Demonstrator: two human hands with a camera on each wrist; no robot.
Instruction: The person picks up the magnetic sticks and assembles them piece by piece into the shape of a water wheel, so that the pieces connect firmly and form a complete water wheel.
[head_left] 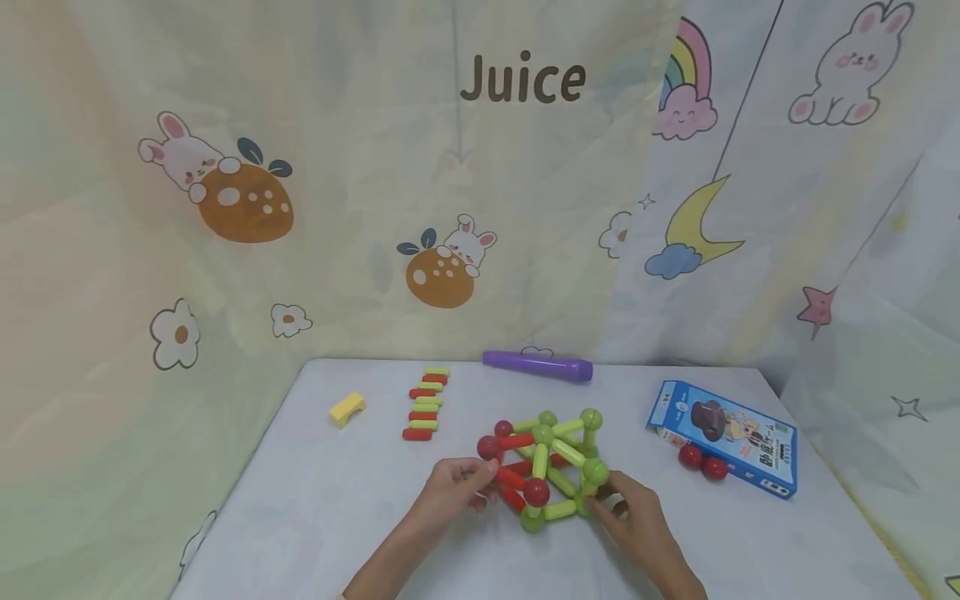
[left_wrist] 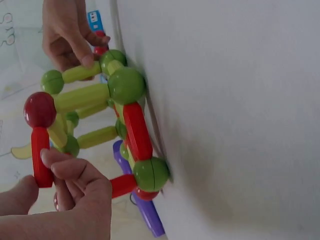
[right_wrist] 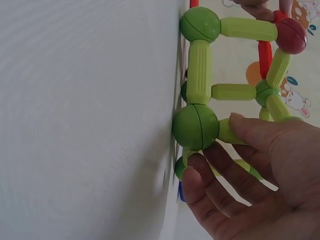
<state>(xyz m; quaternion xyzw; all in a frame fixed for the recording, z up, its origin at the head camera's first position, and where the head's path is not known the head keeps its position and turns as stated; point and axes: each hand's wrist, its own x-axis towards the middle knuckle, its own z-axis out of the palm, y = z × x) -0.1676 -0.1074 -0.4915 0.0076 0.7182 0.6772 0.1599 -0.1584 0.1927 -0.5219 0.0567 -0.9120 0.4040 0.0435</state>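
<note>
A frame built from balls and rods, green and red, stands on the white table between both hands; point on a light-green rod [head_left: 540, 463]. My left hand [head_left: 455, 492] pinches a red rod [left_wrist: 41, 157] between thumb and fingers. One end of that rod meets a red ball [left_wrist: 40, 109] at the frame's upper near corner. At the right side, my right hand [head_left: 636, 510] holds an upright light-green rod [right_wrist: 227, 131], thumb on one side and fingers curled behind. Just below it sits a green ball [right_wrist: 195, 126], touching the table. Some of the far rods are hidden behind nearer ones.
Loose red and green rods [head_left: 424, 415] lie in a column left of the frame, with a yellow arch block [head_left: 347, 409] farther left. A purple stick-like tube [head_left: 537, 366] lies along the back. To the right are a blue box [head_left: 738, 437] and two red balls [head_left: 715, 468].
</note>
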